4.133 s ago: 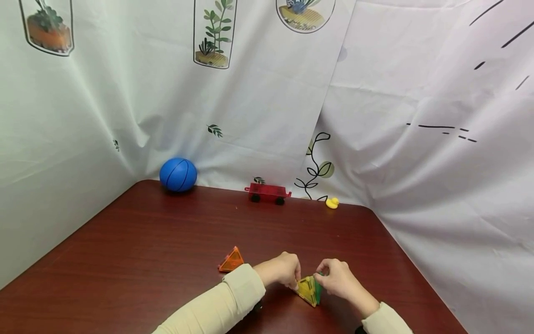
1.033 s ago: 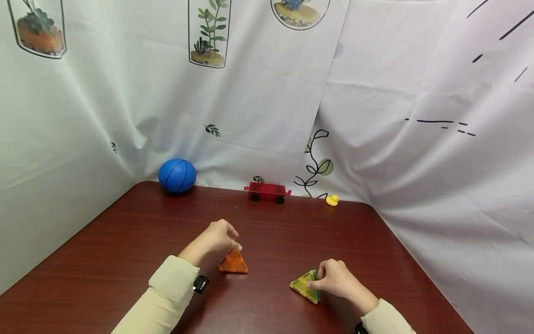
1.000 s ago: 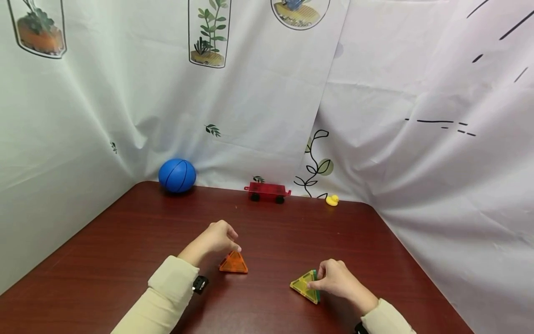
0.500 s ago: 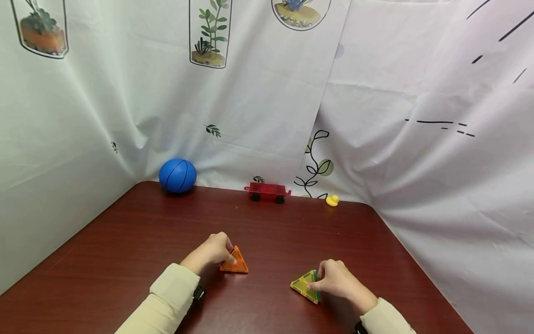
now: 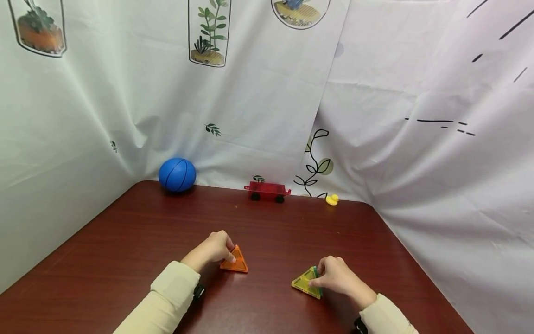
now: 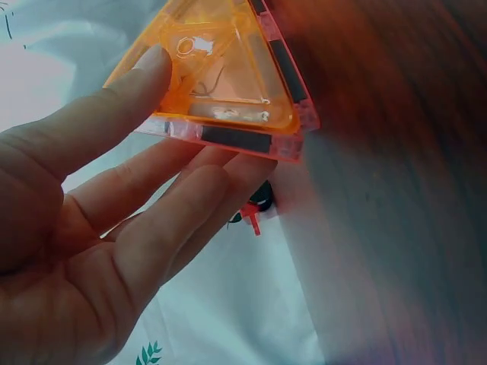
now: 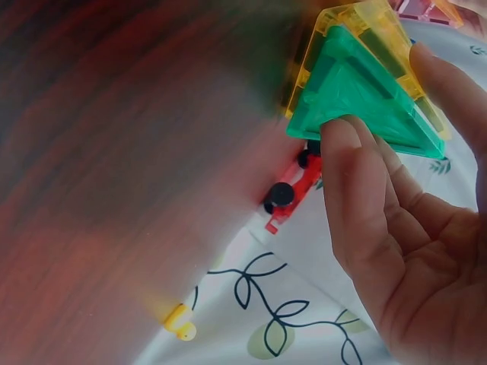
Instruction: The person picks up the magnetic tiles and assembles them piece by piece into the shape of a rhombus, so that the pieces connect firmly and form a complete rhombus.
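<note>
My left hand (image 5: 214,247) pinches an orange triangular magnetic tile (image 5: 239,264) left of centre on the table. In the left wrist view the thumb presses the orange face, and a pink tile (image 6: 237,139) lies against its back, with the fingers behind it. To the right, my right hand (image 5: 337,277) pinches a yellow triangular magnetic tile (image 5: 303,284) together with a green one (image 7: 346,95). The right wrist view shows the thumb at the yellow side and fingertips on the green face. Both pairs stand tilted, apart from each other, close over the tabletop.
Along the back edge of the dark red-brown table (image 5: 275,232) sit a blue ball (image 5: 177,175), a red toy wagon (image 5: 268,189) with black wheels and a yellow rubber duck (image 5: 332,200). A white printed cloth (image 5: 258,106) hangs behind and on both sides.
My left hand has left the yellow tile, moved left and taken hold of the orange tile. My right hand keeps its grip on the yellow and green tiles, turned slightly.
</note>
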Tool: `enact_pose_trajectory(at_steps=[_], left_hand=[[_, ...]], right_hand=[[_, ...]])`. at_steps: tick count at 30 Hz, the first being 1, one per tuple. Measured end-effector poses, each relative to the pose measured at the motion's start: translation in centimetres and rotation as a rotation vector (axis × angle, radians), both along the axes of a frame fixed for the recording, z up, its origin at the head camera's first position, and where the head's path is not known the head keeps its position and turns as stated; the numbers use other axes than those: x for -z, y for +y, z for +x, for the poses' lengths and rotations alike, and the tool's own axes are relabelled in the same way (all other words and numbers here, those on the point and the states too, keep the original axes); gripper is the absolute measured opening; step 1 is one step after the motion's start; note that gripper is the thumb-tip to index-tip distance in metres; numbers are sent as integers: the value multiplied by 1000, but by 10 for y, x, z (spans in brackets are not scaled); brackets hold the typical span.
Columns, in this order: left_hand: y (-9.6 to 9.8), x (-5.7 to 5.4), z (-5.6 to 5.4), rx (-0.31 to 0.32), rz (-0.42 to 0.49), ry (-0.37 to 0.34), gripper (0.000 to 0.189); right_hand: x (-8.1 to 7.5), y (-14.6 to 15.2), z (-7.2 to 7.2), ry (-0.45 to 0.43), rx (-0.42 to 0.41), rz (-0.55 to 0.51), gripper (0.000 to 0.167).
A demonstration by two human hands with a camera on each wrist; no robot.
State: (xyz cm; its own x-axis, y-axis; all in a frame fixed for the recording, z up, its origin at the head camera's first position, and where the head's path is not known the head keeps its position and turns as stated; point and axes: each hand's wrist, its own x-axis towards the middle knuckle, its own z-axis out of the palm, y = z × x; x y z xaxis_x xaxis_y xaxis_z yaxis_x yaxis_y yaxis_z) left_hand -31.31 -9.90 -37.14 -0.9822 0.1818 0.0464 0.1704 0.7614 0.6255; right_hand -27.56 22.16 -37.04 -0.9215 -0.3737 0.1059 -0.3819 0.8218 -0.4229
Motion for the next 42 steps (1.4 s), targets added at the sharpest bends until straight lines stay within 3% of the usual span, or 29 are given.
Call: enact_pose_trajectory(at_steps=[15, 33, 42], left_hand=[[2, -3, -2, 61, -42, -16, 25], [8, -3, 0, 93, -8, -23, 27], [12, -2, -1, 109, -6, -24, 27]], right_hand=[[-5, -2, -10, -44, -40, -4, 27], [-5, -17, -23, 7, -90, 27, 15], [-5, -27, -31, 19, -84, 57, 18]])
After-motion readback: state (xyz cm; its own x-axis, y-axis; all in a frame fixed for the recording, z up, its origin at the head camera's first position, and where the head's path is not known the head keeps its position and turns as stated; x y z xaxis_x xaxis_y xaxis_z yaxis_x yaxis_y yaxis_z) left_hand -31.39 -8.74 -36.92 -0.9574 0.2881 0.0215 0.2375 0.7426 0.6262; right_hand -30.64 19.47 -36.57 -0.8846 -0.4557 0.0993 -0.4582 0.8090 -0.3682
